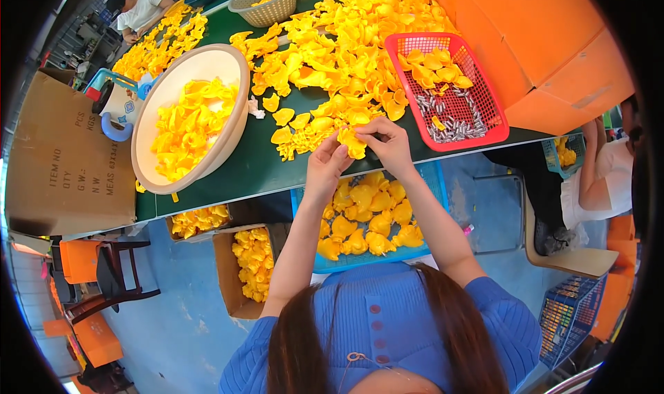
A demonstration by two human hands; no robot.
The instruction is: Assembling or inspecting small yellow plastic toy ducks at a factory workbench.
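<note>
Between my two hands, above the front edge of the green table [277,176], is a yellow plastic shell part [353,145]. The fingers of my left hand [325,169] pinch its left side. My right hand [389,145] grips it from the right with thumb and fingertips. Just beyond lies a large heap of similar yellow shell parts [346,65], with smaller yellow pieces [311,139] at its near edge. Below my hands, a blue basket [304,245] holds rounded yellow assembled pieces [360,214].
A red basket [449,145] at right carries yellow shells and small silver cylinders [460,130]. At left stands a cream basin [238,110] of yellow parts, beside a mug [117,107] and a cardboard box [76,159]. Orange cartons [553,55] rise behind. Other people [145,10] sit nearby.
</note>
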